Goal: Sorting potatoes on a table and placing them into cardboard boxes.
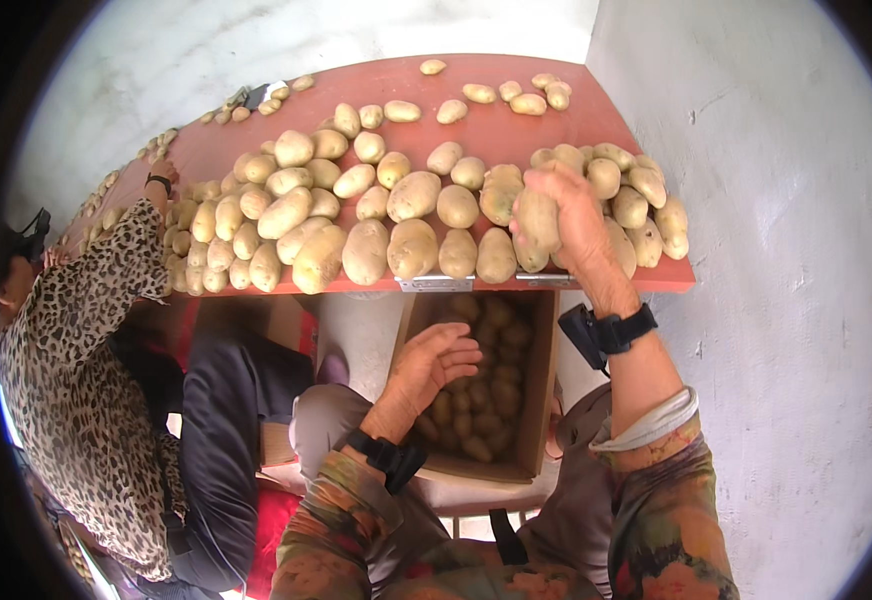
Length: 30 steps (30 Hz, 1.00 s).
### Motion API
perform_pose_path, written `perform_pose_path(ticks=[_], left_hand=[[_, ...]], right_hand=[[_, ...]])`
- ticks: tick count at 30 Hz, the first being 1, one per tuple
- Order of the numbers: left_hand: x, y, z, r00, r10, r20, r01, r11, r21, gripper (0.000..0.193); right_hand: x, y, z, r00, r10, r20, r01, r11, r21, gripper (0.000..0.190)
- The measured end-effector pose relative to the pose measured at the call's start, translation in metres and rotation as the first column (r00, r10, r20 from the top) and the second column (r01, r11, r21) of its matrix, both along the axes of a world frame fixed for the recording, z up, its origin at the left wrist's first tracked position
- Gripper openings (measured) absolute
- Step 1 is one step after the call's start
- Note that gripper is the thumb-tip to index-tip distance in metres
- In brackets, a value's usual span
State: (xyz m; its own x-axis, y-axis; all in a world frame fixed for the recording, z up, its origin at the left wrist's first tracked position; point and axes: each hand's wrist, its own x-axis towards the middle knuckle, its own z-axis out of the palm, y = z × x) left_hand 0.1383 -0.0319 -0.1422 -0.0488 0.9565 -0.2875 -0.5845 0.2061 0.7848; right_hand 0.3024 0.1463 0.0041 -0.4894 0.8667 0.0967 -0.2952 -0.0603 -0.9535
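Observation:
My right hand [567, 210] is closed around a potato [538, 221] above the front right part of a red tabletop [511, 135]. Under and beside it, a pile of potatoes [631, 206] fills the table's right end. My left hand [436, 364] holds nothing; its fingers are slightly bent and apart. It hovers over the left side of a cardboard box [545, 390] between my knees, below the table edge. Inside the box lie many loose potatoes [485, 409], in shadow. A row of larger potatoes [412, 249] lines the table's front edge.
At my left sits a co-worker in a leopard-print top [83, 300], one hand [164, 174] reaching across the table. More potatoes [286, 180] are heaped between us. A metal latch [436, 283] is on the table's front edge. A pale wall [773, 225] stands close on the right.

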Motion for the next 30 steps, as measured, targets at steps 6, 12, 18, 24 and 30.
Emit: perform_pose_path(ticks=[6, 12, 18, 24, 30], left_hand=[[0.001, 0.001, 0.011, 0.989, -0.034, 0.141, 0.013, 0.989, 0.150, 0.044], [0.007, 0.000, 0.016, 0.970, 0.076, 0.229, -0.126, 0.969, 0.212, 0.059], [-0.001, 0.000, 0.011, 0.887, 0.133, 0.442, -0.181, 0.981, 0.066, 0.062], [-0.005, 0.000, -0.004, 0.935, 0.148, 0.321, -0.171, 0.984, 0.044, 0.056], [-0.005, -0.003, -0.014, 0.944, 0.261, 0.203, -0.223, 0.955, -0.194, 0.048]], right_hand=[[-0.021, -0.050, -0.004, 0.944, 0.230, 0.235, -0.283, 0.932, 0.228, 0.016], [-0.050, -0.099, -0.031, 0.815, 0.081, 0.573, -0.483, 0.642, 0.596, 0.021], [-0.055, -0.108, -0.052, 0.736, -0.113, 0.668, -0.574, 0.418, 0.704, 0.031], [-0.053, -0.109, -0.066, 0.730, -0.177, 0.660, -0.579, 0.352, 0.735, 0.036], [-0.049, -0.115, -0.078, 0.581, -0.329, 0.744, -0.698, 0.269, 0.664, 0.032]])
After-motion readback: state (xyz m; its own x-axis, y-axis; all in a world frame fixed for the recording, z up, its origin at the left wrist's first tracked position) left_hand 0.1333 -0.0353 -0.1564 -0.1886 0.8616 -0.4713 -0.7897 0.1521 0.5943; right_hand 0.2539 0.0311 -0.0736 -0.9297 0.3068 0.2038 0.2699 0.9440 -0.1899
